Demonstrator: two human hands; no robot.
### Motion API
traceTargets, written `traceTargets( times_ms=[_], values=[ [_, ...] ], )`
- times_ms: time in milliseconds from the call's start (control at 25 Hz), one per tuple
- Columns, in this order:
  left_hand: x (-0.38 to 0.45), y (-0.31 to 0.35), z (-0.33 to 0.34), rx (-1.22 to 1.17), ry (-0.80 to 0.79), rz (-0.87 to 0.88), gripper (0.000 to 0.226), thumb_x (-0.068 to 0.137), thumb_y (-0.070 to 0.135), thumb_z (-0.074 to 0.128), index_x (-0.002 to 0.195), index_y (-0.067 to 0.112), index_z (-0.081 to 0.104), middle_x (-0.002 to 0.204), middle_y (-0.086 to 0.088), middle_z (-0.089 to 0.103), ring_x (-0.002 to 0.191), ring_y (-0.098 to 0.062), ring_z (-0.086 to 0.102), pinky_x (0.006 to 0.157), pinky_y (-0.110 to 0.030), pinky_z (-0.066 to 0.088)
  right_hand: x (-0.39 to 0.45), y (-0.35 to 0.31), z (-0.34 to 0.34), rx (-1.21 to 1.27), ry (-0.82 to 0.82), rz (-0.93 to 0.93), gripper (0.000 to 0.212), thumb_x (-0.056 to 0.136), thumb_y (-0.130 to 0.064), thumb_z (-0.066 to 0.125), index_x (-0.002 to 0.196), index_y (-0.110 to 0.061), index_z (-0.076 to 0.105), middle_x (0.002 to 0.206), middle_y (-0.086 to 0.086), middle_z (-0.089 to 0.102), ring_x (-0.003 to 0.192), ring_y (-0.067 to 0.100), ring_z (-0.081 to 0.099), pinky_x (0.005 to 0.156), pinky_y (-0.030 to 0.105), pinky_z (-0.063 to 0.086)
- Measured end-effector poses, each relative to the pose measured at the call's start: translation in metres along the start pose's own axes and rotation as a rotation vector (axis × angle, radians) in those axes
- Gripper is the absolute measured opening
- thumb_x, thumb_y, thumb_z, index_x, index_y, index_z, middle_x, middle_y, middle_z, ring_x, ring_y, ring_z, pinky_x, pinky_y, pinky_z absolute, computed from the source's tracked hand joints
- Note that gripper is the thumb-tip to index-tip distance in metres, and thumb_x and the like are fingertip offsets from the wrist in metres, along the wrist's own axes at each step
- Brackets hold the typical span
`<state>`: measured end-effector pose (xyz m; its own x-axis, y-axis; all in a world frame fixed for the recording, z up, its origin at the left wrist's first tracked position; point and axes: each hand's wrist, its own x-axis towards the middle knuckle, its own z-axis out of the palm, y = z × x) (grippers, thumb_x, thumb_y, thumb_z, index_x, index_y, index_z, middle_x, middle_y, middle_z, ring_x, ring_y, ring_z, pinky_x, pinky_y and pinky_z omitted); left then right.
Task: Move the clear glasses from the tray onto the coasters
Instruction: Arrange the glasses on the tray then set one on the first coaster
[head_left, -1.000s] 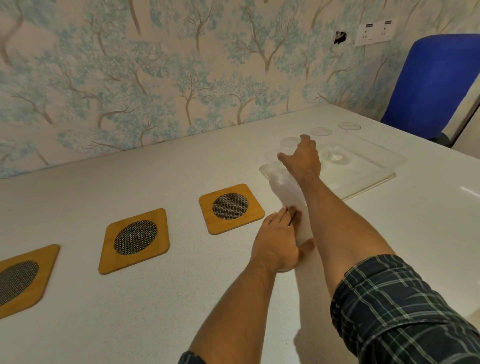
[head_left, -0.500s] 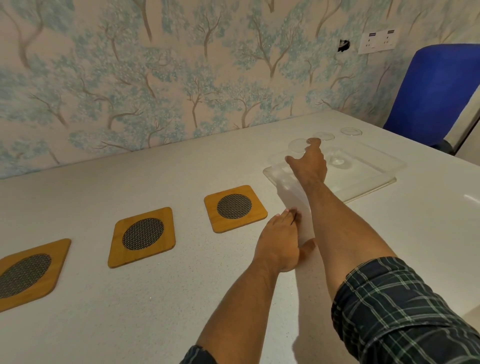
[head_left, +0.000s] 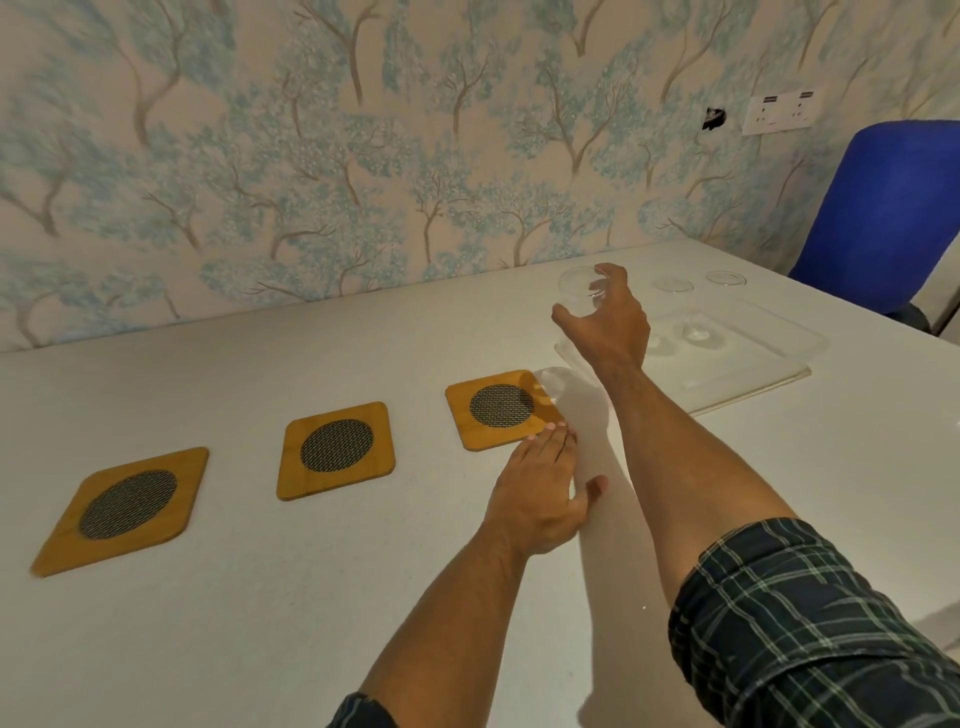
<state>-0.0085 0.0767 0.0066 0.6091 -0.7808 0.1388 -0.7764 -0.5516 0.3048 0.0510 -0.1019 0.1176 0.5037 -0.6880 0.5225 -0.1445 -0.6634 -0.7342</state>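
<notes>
Since half a second ago the right hand (head_left: 605, 319) has lifted a clear glass (head_left: 582, 291) up off the tray (head_left: 753, 358) and now holds it in the air over the tray's left end, fingers and thumb curled around it; the left hand (head_left: 540, 493) has slid nearer the rightmost coaster (head_left: 501, 408). Left to right: three wooden coasters with dark mesh centres lie in a row on the white bench (head_left: 260, 597), all bare. The left hand lies flat, palm down, fingers together and straight, holding nothing, fingertips at that coaster's near right corner. Right forearm stretches forward, plaid sleeve (head_left: 810, 623) rolled up. The held glass is hard to make out (only rim and part of the wall show). Two more glasses (head_left: 698, 312) stand on the tray, faint, walls nearly invisible.
</notes>
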Motion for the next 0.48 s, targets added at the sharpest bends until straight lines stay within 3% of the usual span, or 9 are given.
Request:
traceTargets(
  times_ms=[200,480],
  values=[
    [-0.041,-0.045,-0.026,0.028,0.03,-0.085,0.084,0.101,0.068,0.018,0.164,0.015,0.004,0.173,0.0,-0.001,0.157,-0.014,-0.006,0.126,-0.033,-0.006,-0.029,-0.037,0.024,0.046,-0.058,-0.056,0.078,0.065,-0.057,0.073,0.133,-0.029,0.047,0.109,-0.013,0.064,0.096,0.016,0.066,0.078,0.028,0.048],
    [-0.125,-0.122,-0.062,0.048,0.093,-0.344,0.089,0.098,0.074,0.014,0.164,0.015,-0.001,0.173,-0.002,-0.003,0.158,-0.016,-0.006,0.12,-0.029,-0.01,-0.094,-0.106,0.076,0.149,-0.197,-0.126,0.078,0.066,-0.057,0.075,0.133,-0.028,0.048,0.112,-0.011,0.066,0.097,0.017,0.066,0.08,0.031,0.051]
  ],
)
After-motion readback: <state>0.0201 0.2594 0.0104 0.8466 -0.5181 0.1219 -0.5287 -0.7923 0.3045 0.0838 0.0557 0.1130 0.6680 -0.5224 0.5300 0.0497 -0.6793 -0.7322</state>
